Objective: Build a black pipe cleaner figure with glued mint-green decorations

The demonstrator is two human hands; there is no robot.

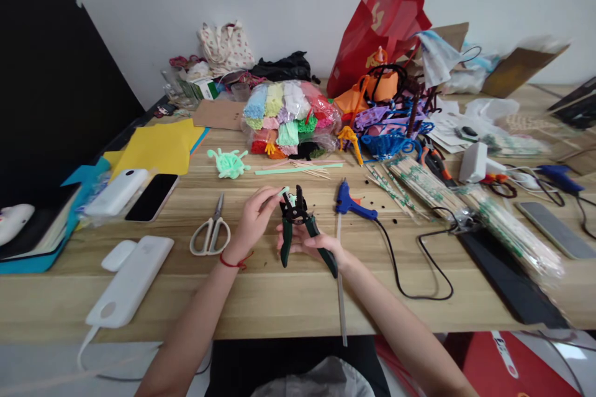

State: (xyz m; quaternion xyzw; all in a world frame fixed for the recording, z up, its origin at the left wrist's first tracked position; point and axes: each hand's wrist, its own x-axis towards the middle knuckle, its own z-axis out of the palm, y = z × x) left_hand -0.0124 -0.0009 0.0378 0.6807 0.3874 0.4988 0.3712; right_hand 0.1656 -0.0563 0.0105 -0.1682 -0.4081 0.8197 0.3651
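Pinching fuzzy green stem [283, 191] — pliers [298, 223]

The right hand [311, 245] lies largely behind the pliers [298, 223]; its fingers cannot be counted. The pliers' jaws overlap a mint strip [283, 191], and contact there is too small to tell. The worktop [279, 298] is cut off at the picture's left and right edges. The stick packs [507, 229] toward its right edge are blurred. The phone [554, 229] nearby is partly covered.
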